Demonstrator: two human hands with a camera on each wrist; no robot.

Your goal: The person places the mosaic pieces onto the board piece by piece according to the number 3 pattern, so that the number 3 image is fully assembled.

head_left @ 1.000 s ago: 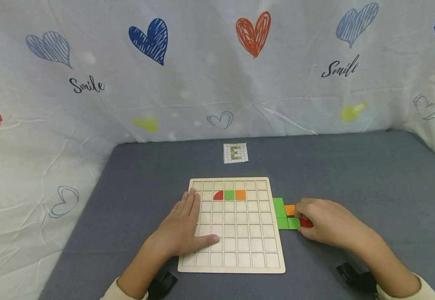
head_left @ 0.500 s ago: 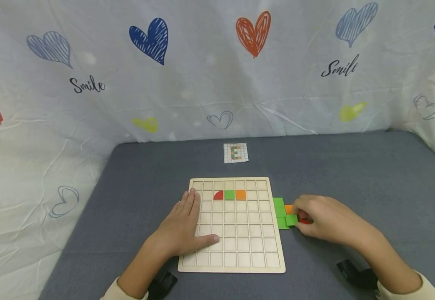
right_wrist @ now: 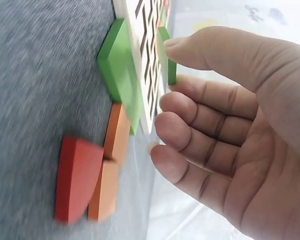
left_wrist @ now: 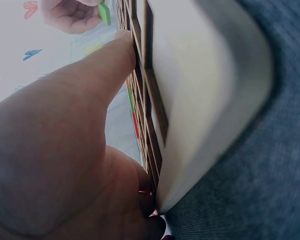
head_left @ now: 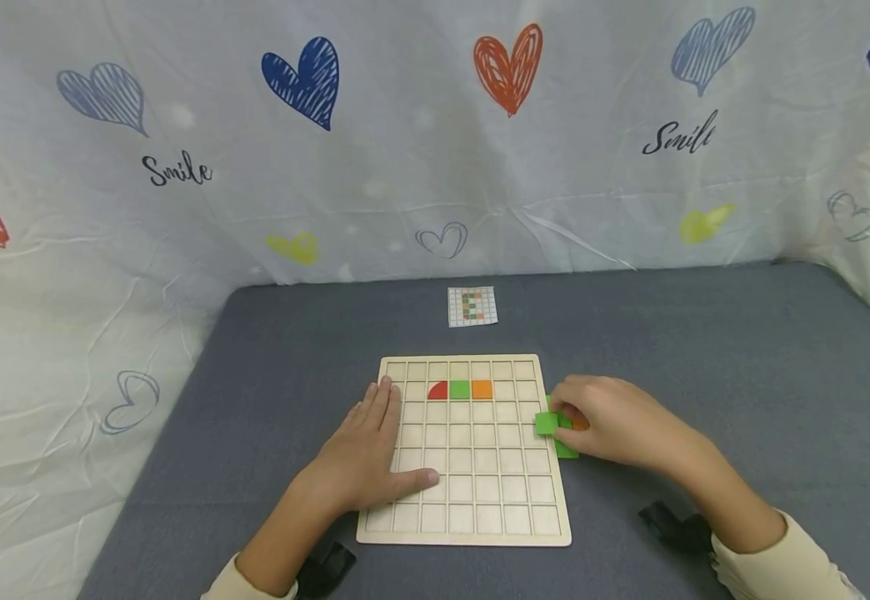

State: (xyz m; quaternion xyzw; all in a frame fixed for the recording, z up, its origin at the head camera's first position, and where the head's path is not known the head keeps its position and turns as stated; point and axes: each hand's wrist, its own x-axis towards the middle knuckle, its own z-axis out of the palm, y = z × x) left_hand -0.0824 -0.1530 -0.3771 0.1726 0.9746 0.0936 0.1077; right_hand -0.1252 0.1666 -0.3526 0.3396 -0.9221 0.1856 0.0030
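Now my right hand (head_left: 622, 421) pinches a green tile (head_left: 546, 424) between thumb and index finger, over the right edge of the grid board (head_left: 474, 492); my left hand (head_left: 360, 462), fingers straight, rests on its left side.

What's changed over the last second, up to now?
The right hand picked up a green tile from the loose pieces, carrying it left over the right edge of the board. The left hand still rests on the board; the three inset pieces haven't moved.

A right hand (right_wrist: 230, 112) pinches a flat green tile (right_wrist: 165, 61) near a wooden grid board (right_wrist: 135, 37) on a grey desk (right_wrist: 25, 125).
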